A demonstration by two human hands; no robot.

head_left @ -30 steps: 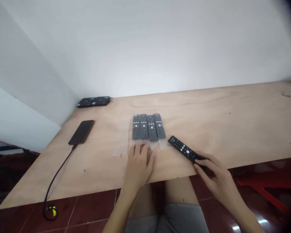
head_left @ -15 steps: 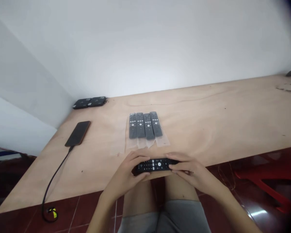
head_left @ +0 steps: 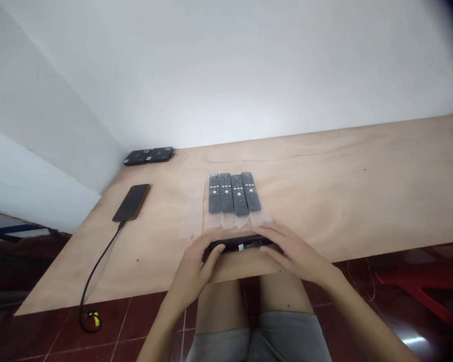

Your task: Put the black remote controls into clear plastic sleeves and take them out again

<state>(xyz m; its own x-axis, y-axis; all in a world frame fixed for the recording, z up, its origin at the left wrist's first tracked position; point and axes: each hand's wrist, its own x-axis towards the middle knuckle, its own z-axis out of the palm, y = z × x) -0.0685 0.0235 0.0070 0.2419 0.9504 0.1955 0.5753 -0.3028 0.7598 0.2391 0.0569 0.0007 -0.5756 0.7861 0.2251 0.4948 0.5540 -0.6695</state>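
A black remote control (head_left: 236,244) lies crosswise between my two hands, close to the table's front edge. Its back or side now faces me, showing a small pale label, and its buttons are out of sight. My left hand (head_left: 200,259) is closed round its left end with the thumb on the near side. At the right end, my right hand (head_left: 287,251) grips it between thumb and fingers. Just beyond, several remotes in clear plastic sleeves (head_left: 234,193) lie side by side, buttons up.
A dark phone (head_left: 132,202) rests at the left, with a black cable (head_left: 94,271) running over the table's edge. Two flat black boxes (head_left: 149,156) sit in the back left corner against the wall. A clear plastic sleeve (head_left: 192,211) lies left of the remotes. A red stool (head_left: 419,286) stands below right.
The remote has been turned about its long axis, from buttons facing up to its back or side showing. Both hands still hold its ends. The view has shifted slightly left.
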